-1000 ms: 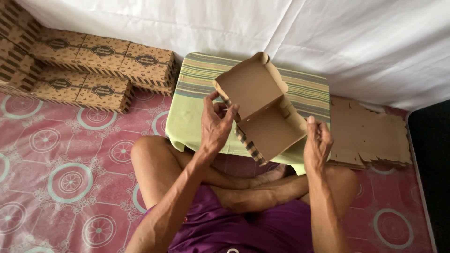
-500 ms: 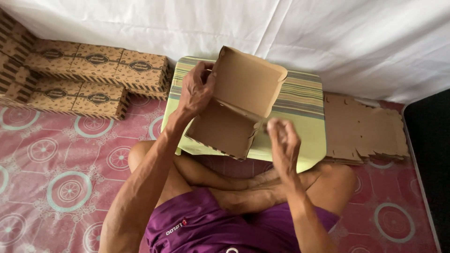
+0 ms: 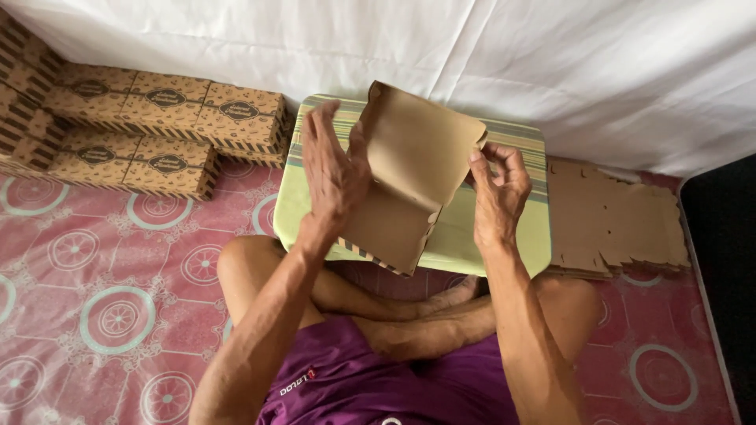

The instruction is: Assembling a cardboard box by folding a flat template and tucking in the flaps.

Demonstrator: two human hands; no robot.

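Left hand (image 3: 335, 177), right hand (image 3: 498, 193) grip plain brown half-folded cardboard box (image 3: 409, 177), striped edge below.

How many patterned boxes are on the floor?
5 patterned boxes: three by the white sheet, two in front. More are cut off at the left edge; some may be hidden.

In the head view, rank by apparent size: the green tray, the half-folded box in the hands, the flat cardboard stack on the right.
1. Green tray, largest, though partly covered.
2. Half-folded box held by the left hand and right hand; raised toward the camera, so it may look bigger.
3. Flat cardboard stack; close to the box, ranking unsure.
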